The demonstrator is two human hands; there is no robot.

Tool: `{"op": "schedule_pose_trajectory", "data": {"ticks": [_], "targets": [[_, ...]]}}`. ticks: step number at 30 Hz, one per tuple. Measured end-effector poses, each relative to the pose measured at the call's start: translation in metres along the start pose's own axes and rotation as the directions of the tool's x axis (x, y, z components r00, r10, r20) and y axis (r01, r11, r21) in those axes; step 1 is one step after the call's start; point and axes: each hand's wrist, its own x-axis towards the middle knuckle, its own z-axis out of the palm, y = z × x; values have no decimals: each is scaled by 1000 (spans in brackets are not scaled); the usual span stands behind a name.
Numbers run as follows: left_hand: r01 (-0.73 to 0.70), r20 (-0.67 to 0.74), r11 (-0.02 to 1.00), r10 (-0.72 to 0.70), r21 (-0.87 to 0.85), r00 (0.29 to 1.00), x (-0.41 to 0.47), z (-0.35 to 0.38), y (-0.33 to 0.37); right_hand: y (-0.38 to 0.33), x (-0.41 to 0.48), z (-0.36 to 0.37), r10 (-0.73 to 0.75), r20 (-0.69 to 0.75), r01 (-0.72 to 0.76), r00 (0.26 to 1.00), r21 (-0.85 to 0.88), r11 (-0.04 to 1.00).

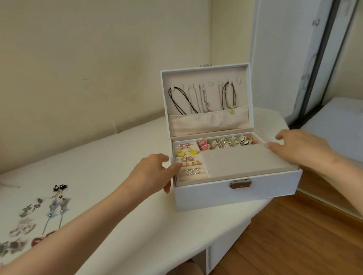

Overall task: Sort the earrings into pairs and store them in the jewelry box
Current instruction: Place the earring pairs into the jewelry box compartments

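A white jewelry box (234, 189) stands open on the white table (113, 164), its lid upright with necklaces (203, 98) hanging inside. The beige top tray (239, 161) holds paired earrings (188, 158) in its left slots and rings (226, 142) along the back. My left hand (155, 172) is at the tray's left edge, fingers over the rim and thumb down the box's side. My right hand (298, 145) touches the tray's far right corner with loosely bent fingers. Several loose earrings (31, 223) lie at the table's left.
The table ends just right of the box, with wooden floor (292, 237) below. A sliding door frame (322, 61) and a white bed surface (349, 128) are to the right. The wall stands close behind the box.
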Motion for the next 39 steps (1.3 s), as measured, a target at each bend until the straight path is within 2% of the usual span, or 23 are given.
{"op": "schedule_pose_trajectory", "data": {"ticks": [2, 4, 8, 15, 26, 30, 35, 39], "targets": [[0, -2, 999, 0, -38, 1000, 3, 6, 1, 3, 6, 8, -33, 51, 27, 998, 109, 994], [-18, -32, 1000, 18, -16, 999, 4, 9, 3, 4, 11, 15, -76, 5, 74, 997, 176, 982], [-45, -83, 997, 49, 58, 995, 10, 10, 3, 4, 13, 18, -88, -98, 104, 991, 173, 979], [3, -113, 996, 7, 91, 994, 20, -12, -16, -24, 22, 24, -111, -120, 139, 987, 255, 957], [154, -242, 988, -150, -2, 959, 0, -56, -81, -125, 23, 30, -216, -75, 228, 974, 286, 931], [181, -281, 983, -169, 15, 945, -9, -70, -103, -155, 18, 30, -244, -53, 249, 968, 287, 925], [208, -268, 978, -198, 10, 943, -21, -79, -116, -169, 9, 33, -280, -46, 283, 959, 244, 928], [184, -161, 978, -199, -100, 967, -29, -85, -121, -170, 6, 31, -271, -25, 269, 962, 231, 935]]}}
